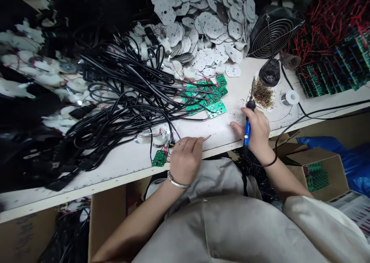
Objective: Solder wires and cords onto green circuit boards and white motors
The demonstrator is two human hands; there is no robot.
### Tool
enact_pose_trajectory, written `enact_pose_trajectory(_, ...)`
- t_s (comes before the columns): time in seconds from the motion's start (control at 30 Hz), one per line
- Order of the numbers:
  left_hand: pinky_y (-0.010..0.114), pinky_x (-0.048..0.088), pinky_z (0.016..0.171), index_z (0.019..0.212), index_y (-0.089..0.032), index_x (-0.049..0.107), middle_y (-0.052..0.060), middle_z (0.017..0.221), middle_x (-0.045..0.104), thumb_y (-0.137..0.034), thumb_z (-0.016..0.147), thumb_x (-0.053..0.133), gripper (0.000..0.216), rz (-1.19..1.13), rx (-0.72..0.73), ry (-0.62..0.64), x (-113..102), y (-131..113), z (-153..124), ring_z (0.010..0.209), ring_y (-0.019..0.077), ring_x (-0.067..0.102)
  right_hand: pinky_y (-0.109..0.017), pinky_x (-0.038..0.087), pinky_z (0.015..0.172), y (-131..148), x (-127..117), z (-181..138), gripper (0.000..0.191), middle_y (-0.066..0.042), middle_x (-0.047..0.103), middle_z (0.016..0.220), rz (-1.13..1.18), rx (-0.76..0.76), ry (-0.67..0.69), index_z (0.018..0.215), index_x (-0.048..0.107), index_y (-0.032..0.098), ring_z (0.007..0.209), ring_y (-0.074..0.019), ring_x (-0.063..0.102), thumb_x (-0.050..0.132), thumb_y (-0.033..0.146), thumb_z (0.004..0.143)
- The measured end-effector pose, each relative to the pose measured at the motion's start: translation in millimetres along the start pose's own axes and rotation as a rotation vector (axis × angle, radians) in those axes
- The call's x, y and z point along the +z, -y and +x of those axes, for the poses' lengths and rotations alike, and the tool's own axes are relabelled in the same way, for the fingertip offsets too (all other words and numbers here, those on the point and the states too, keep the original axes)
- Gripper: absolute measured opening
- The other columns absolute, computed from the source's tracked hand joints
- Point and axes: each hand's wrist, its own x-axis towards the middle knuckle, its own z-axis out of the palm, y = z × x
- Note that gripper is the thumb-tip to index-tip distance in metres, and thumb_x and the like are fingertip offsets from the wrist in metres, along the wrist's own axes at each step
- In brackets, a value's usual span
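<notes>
two hands, well apart at the front edge of the tabletop (pixel 124 166). the left hand (pixel 186 159), one bracelet at its wrist, is nearly closed, fingers bent together and pinching thin reddish wires (pixel 207 138); their ends poke out past the fingertips toward the right, and how many there are i cannot tell. the right hand (pixel 257 130) holds one blue soldering iron (pixel 247 130), which stands across its palm, tip pointing away from the person; the thumb juts out to the left, clear of the handle.

just left of the left hand lies one small green board (pixel 158 159), at the tabletop's edge, with red wires and a dark lead. beyond the hands, a cluster of green boards (pixel 215 108), overlapping and too many to count, ends a thick bundle of black cables (pixel 133 89).

beside the iron's tip lies one patch of brownish bits (pixel 263 95); near it stand one black cup-like holder (pixel 269 72) and one white solder spool (pixel 291 97). farther back: one fan (pixel 270 35), one heap of pale perforated plates (pixel 209 26), and, at far right, upright boards (pixel 332 70) in rows under a tangle of red wires (pixel 326 20).
</notes>
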Motion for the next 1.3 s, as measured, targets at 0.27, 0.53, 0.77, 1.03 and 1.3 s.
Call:
enact_pose_trajectory(0.27, 0.035, 0.038, 0.063, 0.075, -0.017, 0.065, 0.006, 0.065, 0.059, -0.016, 0.086, 0.053, 0.016, 0.004, -0.023, 0.154, -4, 3, 10, 0.07, 0.0226, 0.054, -0.032, 0.056, 0.086, 21, 10, -14, 0.035, -0.006, 0.059, 0.123, 0.396, -0.189, 0.111, 0.126, 0.048, 0.03, 0.11, -0.019, 0.062, 0.047, 0.021, 0.092)
enact_pose_trajectory(0.53, 0.032, 0.042, 0.069, 0.084, -0.019, 0.067, 0.003, 0.075, 0.069, -0.027, 0.094, 0.049, 0.022, -0.194, -0.067, 0.27, -14, 12, 6, 0.072, 0.0191, 0.062, -0.041, 0.056, 0.086, 24, 9, -12, 0.037, -0.012, 0.061, 0.117, 0.242, -0.041, -0.01, 0.125, 0.05, 0.025, 0.106, -0.0263, 0.062, 0.059, 0.03, 0.089)
enact_pose_trajectory(0.77, 0.025, 0.043, 0.062, 0.086, -0.018, 0.061, -0.001, 0.072, 0.067, -0.026, 0.092, 0.044, 0.02, -0.534, -0.258, 0.466, -29, 21, 22, 0.063, 0.0127, 0.061, -0.036, 0.055, 0.095, 34, 11, -24, 0.047, -0.006, 0.05, 0.14, 0.457, -0.196, 0.128, 0.135, 0.043, 0.033, 0.125, -0.0204, 0.056, 0.047, 0.015, 0.092)
enact_pose_trajectory(1.03, 0.02, 0.037, 0.054, 0.076, -0.017, 0.06, -0.004, 0.059, 0.056, -0.024, 0.084, 0.055, 0.012, -0.704, -0.42, 0.326, -20, 14, 25, 0.053, 0.008, 0.049, -0.036, 0.056, 0.085, 60, 1, -17, 0.042, -0.006, 0.065, 0.102, 0.587, -0.028, -0.101, 0.125, 0.048, 0.028, 0.1, -0.02, 0.065, 0.061, 0.019, 0.086)
enact_pose_trajectory(1.3, 0.019, 0.047, 0.063, 0.082, -0.017, 0.063, -0.001, 0.074, 0.066, -0.021, 0.086, 0.062, 0.005, -1.032, -0.433, 0.112, -23, 13, 17, 0.067, 0.0086, 0.059, -0.03, 0.049, 0.067, 81, 0, -19, 0.017, -0.001, 0.057, 0.082, 0.679, 0.034, -0.088, 0.103, 0.06, 0.025, 0.075, -0.0151, 0.057, 0.064, 0.024, 0.086)
